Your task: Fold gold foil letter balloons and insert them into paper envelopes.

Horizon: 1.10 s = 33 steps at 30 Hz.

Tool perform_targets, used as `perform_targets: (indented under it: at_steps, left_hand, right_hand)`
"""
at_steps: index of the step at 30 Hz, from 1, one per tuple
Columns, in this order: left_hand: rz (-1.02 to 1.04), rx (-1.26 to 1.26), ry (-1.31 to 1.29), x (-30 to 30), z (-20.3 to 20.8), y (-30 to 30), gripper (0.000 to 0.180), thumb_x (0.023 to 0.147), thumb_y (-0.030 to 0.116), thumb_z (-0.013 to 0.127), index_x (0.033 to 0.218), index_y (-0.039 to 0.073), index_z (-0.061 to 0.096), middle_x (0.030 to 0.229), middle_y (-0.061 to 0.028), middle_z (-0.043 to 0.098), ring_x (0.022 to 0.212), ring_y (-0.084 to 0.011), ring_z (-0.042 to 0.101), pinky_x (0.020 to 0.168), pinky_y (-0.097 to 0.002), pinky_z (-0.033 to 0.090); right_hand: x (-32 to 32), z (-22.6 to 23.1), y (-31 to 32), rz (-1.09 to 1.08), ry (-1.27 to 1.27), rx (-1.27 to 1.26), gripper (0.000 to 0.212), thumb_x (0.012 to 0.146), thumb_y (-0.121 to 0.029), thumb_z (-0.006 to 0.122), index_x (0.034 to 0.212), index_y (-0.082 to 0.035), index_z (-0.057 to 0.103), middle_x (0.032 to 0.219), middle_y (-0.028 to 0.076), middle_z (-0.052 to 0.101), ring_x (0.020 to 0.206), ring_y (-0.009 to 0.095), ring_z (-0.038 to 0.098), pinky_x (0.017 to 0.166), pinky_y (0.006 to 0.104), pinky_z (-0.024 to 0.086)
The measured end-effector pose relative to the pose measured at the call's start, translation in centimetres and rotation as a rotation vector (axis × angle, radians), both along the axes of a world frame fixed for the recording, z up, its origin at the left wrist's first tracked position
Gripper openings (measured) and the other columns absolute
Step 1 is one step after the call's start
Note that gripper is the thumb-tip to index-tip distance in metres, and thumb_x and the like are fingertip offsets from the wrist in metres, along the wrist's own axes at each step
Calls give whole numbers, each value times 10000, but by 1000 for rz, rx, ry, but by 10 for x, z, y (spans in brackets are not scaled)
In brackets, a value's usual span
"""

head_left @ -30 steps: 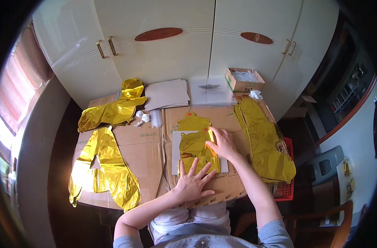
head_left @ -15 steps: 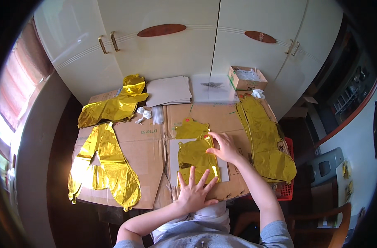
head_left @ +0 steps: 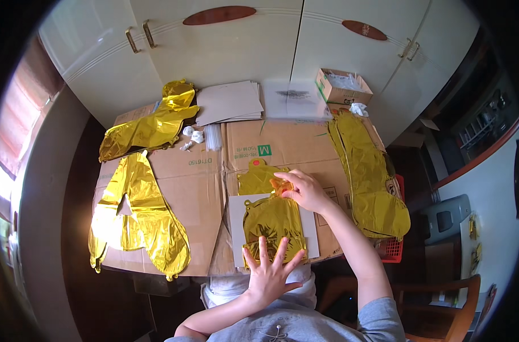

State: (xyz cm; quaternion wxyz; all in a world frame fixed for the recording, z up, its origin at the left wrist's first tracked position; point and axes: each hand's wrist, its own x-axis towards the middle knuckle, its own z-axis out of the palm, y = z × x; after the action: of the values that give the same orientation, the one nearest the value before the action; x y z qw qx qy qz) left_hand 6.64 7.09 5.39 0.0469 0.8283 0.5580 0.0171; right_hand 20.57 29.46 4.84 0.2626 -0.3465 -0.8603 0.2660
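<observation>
A flat gold foil balloon [head_left: 272,219], partly folded, lies over a pale grey card [head_left: 235,228] at the table's near middle. Its upper part, with a small red spot on a tab, extends past the card's far edge. My left hand [head_left: 270,280] rests with spread fingers on the balloon's near end. Thumb and fingers of my right hand [head_left: 306,192] are pinched on a crumpled bit of the foil at the balloon's right side, just beyond the card's far edge.
Cardboard [head_left: 202,188] covers the table. Other gold foil balloons [head_left: 160,228] lie left, far left and right [head_left: 370,176]. Beyond are stacked grey cards [head_left: 231,102], clear straws [head_left: 213,137], crumpled white bits [head_left: 194,134] and an open box [head_left: 345,88]. A red basket [head_left: 393,251] sits at right.
My right hand has drawn the pinched foil edge leftward, folding the balloon's right side inward. My left hand stays spread at the near end. The whole view has shifted slightly.
</observation>
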Motion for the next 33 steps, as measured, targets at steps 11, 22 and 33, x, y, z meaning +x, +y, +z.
perform_targets:
  at_steps: [11, 22, 33]
  left_hand:
    - [1, -131, 100, 3, -8, -3, 895, 668, 781, 556, 1450, 452, 273, 1535, -88, 242, 1343, -533, 205, 891, -852, 154]
    - [22, -59, 53, -1, -5, -2, 936, 625, 771, 599, 1445, 499, 239, 1448, -71, 314, 1298, -523, 260, 892, -850, 176]
    - [11, -76, 63, -3, -1, 1, 1027, 562, 778, 639, 1453, 500, 210, 1559, -31, 174, 1340, -584, 144, 895, -853, 143]
  right_hand:
    - [-26, 30, -78, 471, -52, 308, 380, 821, -235, 662, 1191, -152, 634, 1235, 38, 596, 1176, 223, 524, 1011, 430, 394]
    - [-48, 2, -78, 556, -334, 237, 484, 929, -393, 524, 1353, -162, 517, 1450, 18, 443, 1388, 204, 336, 1154, 480, 221]
    - [14, 34, -69, 288, -226, 71, 1029, 660, -526, 784, 1464, -103, 300, 1508, 165, 278, 1407, 326, 258, 1149, 519, 189]
